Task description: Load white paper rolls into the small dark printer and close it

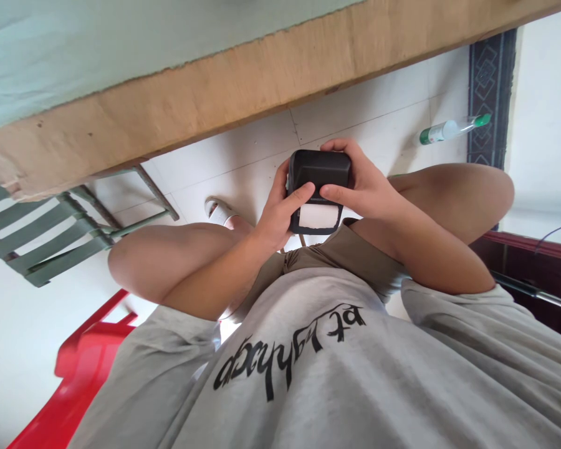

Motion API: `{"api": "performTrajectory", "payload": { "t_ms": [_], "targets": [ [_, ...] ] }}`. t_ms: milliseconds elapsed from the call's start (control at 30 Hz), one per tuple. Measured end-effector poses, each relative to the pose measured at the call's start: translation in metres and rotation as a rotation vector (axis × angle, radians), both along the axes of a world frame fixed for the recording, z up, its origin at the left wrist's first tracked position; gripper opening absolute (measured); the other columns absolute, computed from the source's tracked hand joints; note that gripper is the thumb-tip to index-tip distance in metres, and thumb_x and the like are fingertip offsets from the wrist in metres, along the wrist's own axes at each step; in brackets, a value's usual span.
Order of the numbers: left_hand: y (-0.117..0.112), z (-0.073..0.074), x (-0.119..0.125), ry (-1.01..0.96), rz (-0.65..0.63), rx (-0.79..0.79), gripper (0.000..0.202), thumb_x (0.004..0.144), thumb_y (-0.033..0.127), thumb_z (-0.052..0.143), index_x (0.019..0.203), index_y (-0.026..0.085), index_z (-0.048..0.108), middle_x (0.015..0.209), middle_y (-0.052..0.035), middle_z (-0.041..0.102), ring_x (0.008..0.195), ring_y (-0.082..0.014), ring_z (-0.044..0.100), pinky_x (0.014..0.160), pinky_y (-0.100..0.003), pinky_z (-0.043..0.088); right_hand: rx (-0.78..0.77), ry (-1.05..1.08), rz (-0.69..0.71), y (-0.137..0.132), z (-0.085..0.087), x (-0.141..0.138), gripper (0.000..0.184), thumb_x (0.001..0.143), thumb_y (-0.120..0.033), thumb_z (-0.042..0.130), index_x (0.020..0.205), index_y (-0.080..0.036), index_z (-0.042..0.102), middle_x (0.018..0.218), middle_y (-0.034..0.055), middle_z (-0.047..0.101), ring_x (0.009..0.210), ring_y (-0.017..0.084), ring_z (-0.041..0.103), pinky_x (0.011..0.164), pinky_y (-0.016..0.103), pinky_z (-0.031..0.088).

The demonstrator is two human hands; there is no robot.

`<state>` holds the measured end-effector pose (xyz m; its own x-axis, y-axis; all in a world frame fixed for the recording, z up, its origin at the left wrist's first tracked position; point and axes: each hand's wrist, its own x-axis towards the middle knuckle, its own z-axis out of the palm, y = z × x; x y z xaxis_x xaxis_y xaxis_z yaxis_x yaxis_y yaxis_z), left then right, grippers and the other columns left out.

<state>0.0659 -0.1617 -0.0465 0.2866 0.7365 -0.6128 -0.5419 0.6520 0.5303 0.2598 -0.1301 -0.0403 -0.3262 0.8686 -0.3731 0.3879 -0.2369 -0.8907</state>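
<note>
A black boxy device (320, 167) with rounded corners is held over my lap, between my knees. A white, paper-like patch (318, 216) fills much of its end nearer my body. My left hand (280, 212) grips the left side, its thumb lying on the top face near the middle. On the other side, my right hand (358, 181) wraps the right edge, with its thumb also across the top and a finger at the far corner. The other fingers are partly hidden behind the device, as is its underside.
A wooden table edge (206, 100) with a pale green cover (98, 43) crosses in front of me. On the tiled floor at right lies a clear bottle with a green cap (451, 130). At left are a green slatted chair (51, 234) and a red plastic chair (86, 358).
</note>
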Motion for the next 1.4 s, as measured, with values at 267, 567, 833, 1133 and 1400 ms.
{"api": "performTrajectory", "payload": {
  "t_ms": [267, 567, 833, 1133, 1400],
  "targets": [
    [0.006, -0.003, 0.009, -0.035, 0.097, -0.182, 0.035, 0.103, 0.052, 0.060, 0.109, 0.020, 0.073, 0.113, -0.0071, 0.083, 0.128, -0.0299, 0.078, 0.109, -0.043, 0.066, 0.201, -0.242, 0.021, 0.001, 0.001, 0.004, 0.089, 0.084, -0.086, 0.061, 0.145, -0.021, 0.057, 0.150, 0.0155, 0.063, 0.137, 0.026, 0.063, 0.123, 0.049, 0.057],
    [0.005, -0.003, 0.007, 0.006, 0.099, -0.158, 0.034, 0.103, 0.054, 0.064, 0.106, 0.021, 0.073, 0.114, -0.0069, 0.083, 0.126, -0.0280, 0.078, 0.108, -0.041, 0.065, 0.195, -0.180, 0.099, -0.001, 0.008, 0.003, 0.089, 0.089, -0.082, 0.058, 0.153, -0.020, 0.048, 0.156, 0.0163, 0.059, 0.149, 0.027, 0.058, 0.134, 0.051, 0.050],
    [0.004, -0.010, 0.009, 0.030, 0.102, -0.161, 0.030, 0.105, 0.048, 0.061, 0.099, 0.022, 0.074, 0.098, -0.0039, 0.078, 0.109, -0.0235, 0.078, 0.100, -0.036, 0.064, 0.210, -0.159, 0.172, 0.000, 0.005, 0.006, 0.100, 0.077, -0.075, 0.076, 0.154, -0.019, 0.046, 0.160, 0.0164, 0.055, 0.152, 0.030, 0.055, 0.135, 0.052, 0.049],
    [0.009, -0.008, 0.011, 0.011, 0.065, -0.231, 0.032, 0.102, 0.052, 0.063, 0.102, 0.022, 0.073, 0.097, -0.0043, 0.079, 0.112, -0.0260, 0.079, 0.101, -0.039, 0.066, 0.334, -0.231, 0.184, 0.007, 0.018, 0.012, 0.085, 0.078, -0.071, 0.080, 0.146, -0.024, 0.060, 0.151, 0.0152, 0.062, 0.145, 0.031, 0.060, 0.127, 0.055, 0.056],
    [0.004, -0.010, 0.011, 0.027, -0.051, -0.215, 0.022, 0.099, 0.045, 0.066, 0.094, 0.024, 0.068, 0.088, -0.0028, 0.073, 0.100, -0.0229, 0.075, 0.098, -0.038, 0.063, 0.640, -0.522, -0.224, 0.006, 0.019, 0.017, 0.056, 0.098, -0.073, 0.048, 0.096, -0.024, 0.075, 0.106, 0.0157, 0.068, 0.112, 0.028, 0.064, 0.118, 0.060, 0.052]
  ]
}}
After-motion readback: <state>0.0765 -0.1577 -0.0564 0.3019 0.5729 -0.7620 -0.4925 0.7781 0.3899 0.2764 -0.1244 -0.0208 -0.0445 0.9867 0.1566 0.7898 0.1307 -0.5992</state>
